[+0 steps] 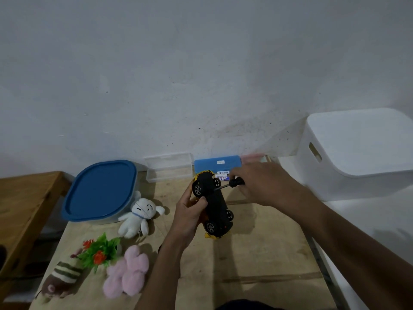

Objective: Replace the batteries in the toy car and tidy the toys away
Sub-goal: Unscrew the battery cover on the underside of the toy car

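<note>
My left hand [190, 212] grips a yellow toy car [214, 203] turned upside down, its black underside and wheels facing up, above the wooden table [257, 260]. In my right hand [261, 182] is a small screwdriver [232, 183] with a black handle; its metal tip touches the car's underside near the far wheels. A pack of batteries [222, 175] lies just behind the car, partly hidden by it.
A blue-lidded tub [100, 191] stands at the left, with a clear plastic case [168, 167] and a blue case [218, 163] by the wall. A white plush [138, 214], a pink plush [127, 271], a brown striped plush [60, 280] and a plastic plant [99, 252] lie front left. A white lidded bin [362, 153] sits at the right.
</note>
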`<state>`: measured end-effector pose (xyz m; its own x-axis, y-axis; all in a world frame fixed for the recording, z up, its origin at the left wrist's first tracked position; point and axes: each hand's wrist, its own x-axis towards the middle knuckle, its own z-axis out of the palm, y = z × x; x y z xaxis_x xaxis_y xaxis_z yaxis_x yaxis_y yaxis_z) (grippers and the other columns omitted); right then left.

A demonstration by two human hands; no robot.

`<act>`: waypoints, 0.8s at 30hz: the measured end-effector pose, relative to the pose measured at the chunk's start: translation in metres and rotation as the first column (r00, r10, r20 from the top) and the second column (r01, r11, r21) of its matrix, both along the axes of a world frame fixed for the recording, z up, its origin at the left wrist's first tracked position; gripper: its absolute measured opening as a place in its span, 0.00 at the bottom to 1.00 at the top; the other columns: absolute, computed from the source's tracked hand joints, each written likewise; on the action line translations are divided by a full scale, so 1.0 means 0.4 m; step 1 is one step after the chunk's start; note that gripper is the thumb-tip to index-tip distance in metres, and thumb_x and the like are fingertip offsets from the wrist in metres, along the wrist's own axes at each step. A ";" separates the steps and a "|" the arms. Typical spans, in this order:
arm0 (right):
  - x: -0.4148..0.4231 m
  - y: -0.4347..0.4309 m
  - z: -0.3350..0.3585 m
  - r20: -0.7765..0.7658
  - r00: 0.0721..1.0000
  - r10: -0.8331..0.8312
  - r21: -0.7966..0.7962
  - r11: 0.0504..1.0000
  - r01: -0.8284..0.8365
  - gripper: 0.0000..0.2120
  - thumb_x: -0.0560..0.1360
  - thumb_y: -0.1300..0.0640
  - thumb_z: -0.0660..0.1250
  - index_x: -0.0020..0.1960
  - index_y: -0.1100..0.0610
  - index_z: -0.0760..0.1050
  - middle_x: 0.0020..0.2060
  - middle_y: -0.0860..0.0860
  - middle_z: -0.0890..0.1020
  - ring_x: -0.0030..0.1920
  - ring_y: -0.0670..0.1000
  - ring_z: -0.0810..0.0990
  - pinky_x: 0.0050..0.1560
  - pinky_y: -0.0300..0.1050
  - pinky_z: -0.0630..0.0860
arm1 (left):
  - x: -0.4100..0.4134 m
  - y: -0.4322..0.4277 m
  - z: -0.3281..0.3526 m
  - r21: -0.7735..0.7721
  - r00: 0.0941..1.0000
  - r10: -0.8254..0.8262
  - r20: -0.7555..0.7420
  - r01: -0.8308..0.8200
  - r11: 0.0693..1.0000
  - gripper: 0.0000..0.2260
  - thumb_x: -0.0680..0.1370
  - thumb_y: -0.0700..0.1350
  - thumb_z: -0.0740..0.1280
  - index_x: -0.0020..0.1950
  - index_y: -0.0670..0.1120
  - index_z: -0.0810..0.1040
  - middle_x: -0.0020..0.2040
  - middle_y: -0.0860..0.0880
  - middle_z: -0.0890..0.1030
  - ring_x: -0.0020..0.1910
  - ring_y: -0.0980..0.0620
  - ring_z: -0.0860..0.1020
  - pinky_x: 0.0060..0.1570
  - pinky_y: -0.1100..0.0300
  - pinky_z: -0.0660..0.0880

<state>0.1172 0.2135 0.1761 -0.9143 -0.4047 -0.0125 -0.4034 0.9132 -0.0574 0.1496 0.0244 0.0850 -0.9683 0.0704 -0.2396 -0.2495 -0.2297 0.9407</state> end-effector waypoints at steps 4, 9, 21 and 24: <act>-0.001 -0.006 -0.019 -0.111 0.993 0.047 0.031 0.999 -0.044 0.12 0.81 0.51 0.57 0.60 0.49 0.77 0.50 0.50 0.80 0.48 0.50 0.78 0.40 0.43 0.67 | -0.006 -0.003 0.003 -0.009 1.000 0.016 0.002 -0.016 1.000 0.22 0.80 0.32 0.62 0.68 0.54 0.75 0.49 0.44 0.84 0.46 0.49 0.84 0.40 0.56 0.80; -0.008 -0.003 -0.037 -0.058 0.996 0.061 -0.071 0.995 -0.065 0.19 0.77 0.62 0.65 0.64 0.45 0.71 0.54 0.49 0.73 0.57 0.50 0.70 0.41 0.42 0.64 | -0.008 0.003 0.006 -0.012 1.000 0.025 -0.001 -0.025 1.000 0.20 0.80 0.33 0.63 0.66 0.54 0.76 0.49 0.45 0.86 0.46 0.49 0.85 0.42 0.56 0.80; -0.010 -0.001 -0.008 -0.122 0.992 0.021 0.020 1.000 -0.019 0.16 0.78 0.57 0.63 0.64 0.46 0.73 0.51 0.50 0.81 0.49 0.52 0.79 0.44 0.44 0.72 | -0.009 0.009 0.010 0.028 0.999 0.025 0.031 -0.026 0.999 0.20 0.80 0.33 0.62 0.64 0.55 0.77 0.46 0.47 0.86 0.44 0.51 0.85 0.41 0.54 0.81; -0.003 -0.003 -0.016 -0.129 0.991 0.037 0.057 0.998 -0.030 0.14 0.81 0.49 0.56 0.60 0.49 0.77 0.50 0.51 0.81 0.47 0.52 0.79 0.42 0.45 0.68 | -0.011 0.004 0.005 0.027 0.998 0.039 0.049 -0.041 0.999 0.20 0.80 0.34 0.62 0.68 0.53 0.75 0.46 0.48 0.86 0.44 0.51 0.84 0.47 0.49 0.81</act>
